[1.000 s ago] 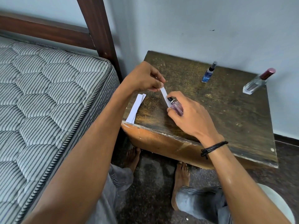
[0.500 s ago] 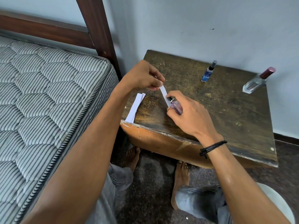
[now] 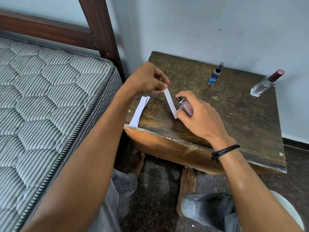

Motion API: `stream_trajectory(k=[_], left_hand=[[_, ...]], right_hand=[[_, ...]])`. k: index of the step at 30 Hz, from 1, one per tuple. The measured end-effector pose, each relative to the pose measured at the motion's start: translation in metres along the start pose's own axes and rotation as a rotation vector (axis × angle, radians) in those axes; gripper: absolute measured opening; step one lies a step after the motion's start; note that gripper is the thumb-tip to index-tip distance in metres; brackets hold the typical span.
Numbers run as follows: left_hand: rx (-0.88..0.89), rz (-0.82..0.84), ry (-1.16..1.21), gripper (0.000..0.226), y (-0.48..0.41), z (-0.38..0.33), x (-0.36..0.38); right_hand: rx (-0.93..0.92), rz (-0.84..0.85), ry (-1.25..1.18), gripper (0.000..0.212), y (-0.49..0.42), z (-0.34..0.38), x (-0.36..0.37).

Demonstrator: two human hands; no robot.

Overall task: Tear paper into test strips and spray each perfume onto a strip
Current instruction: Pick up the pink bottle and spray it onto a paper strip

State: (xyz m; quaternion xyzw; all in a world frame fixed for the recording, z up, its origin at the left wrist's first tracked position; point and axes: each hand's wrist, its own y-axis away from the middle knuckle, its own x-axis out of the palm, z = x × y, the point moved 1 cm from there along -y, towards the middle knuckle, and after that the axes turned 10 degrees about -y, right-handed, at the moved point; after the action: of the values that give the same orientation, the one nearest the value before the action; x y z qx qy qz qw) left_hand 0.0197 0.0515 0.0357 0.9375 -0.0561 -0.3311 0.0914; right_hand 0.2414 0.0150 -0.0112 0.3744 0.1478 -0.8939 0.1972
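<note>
My left hand (image 3: 148, 79) pinches the top end of a white paper strip (image 3: 170, 102) that hangs slanted over the worn wooden table (image 3: 217, 114). My right hand (image 3: 199, 116) grips a small pink perfume bottle (image 3: 185, 108), its black nozzle close to the strip and my index finger resting on top of it. A short stack of white strips (image 3: 139, 111) lies at the table's left edge. A small blue spray bottle (image 3: 214, 76) stands at the back. A clear bottle with a dark red cap (image 3: 267, 82) stands at the back right corner.
A striped mattress (image 3: 50, 106) on a dark wooden bed frame (image 3: 100, 27) borders the table on the left. A pale wall is just behind the table. My bare feet and grey trousers are on the dark floor below, and a white round object (image 3: 291, 213) sits at the lower right.
The strip now shows more of its length, with the bottle's nozzle a little farther from my left hand. Both hands keep their hold.
</note>
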Motion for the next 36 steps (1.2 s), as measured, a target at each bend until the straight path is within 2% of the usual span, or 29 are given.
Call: stream_trajectory(k=[9, 28, 36], left_hand=[[0.074, -0.068, -0.074, 0.015, -0.004, 0.003, -0.002], [0.064, -0.051, -0.083, 0.017, 0.0, 0.001, -0.003], [0.057, -0.047, -0.064, 0.017, 0.001, 0.0, -0.003]], right_hand=[[-0.009, 0.104, 0.082, 0.041, 0.003, 0.0, 0.002], [-0.049, 0.03, 0.198, 0.033, 0.005, 0.004, 0.016], [-0.021, 0.019, 0.154, 0.033, 0.004, 0.004, 0.016]])
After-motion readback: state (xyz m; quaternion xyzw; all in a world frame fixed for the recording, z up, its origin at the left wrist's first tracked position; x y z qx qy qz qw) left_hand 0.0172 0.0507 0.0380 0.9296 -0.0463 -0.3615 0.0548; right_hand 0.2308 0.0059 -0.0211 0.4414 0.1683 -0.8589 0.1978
